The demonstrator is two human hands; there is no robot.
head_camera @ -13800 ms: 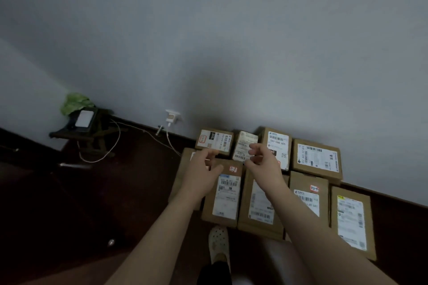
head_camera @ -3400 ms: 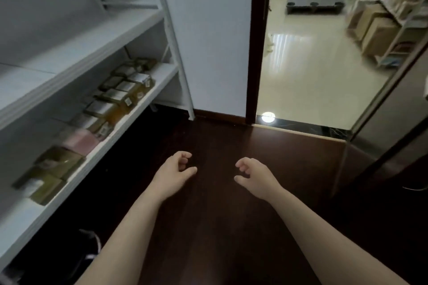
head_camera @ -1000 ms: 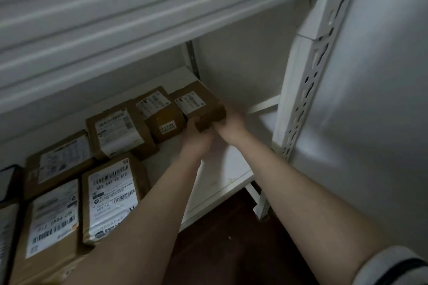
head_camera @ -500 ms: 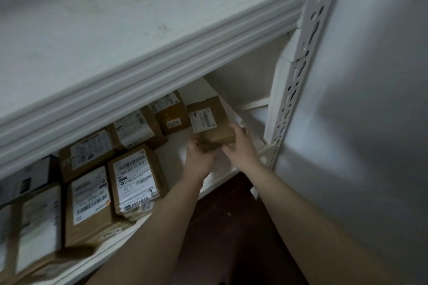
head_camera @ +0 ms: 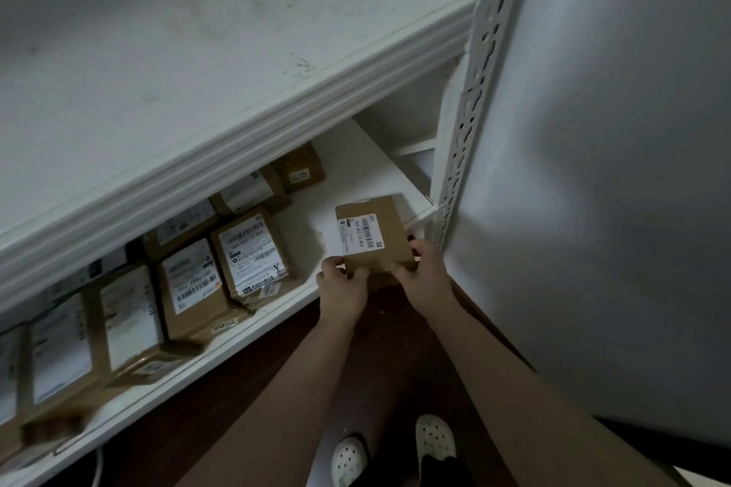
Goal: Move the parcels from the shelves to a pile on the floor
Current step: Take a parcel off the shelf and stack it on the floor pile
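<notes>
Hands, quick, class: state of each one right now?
Left hand: grips the near left edge of the small brown cardboard parcel with a white label.
Right hand: grips the same parcel's near right edge.

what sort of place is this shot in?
Probably a parcel storeroom or small stock room. The white shelving with its slotted upright holds a row of brown labelled parcels with barcodes, and the left hand and right hand hold a small parcel at the shelf's edge.

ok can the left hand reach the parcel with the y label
Probably, once freed: the left hand grips the small parcel with the right hand, but the Y parcel lies nearby at the open front of the shelf.
</notes>
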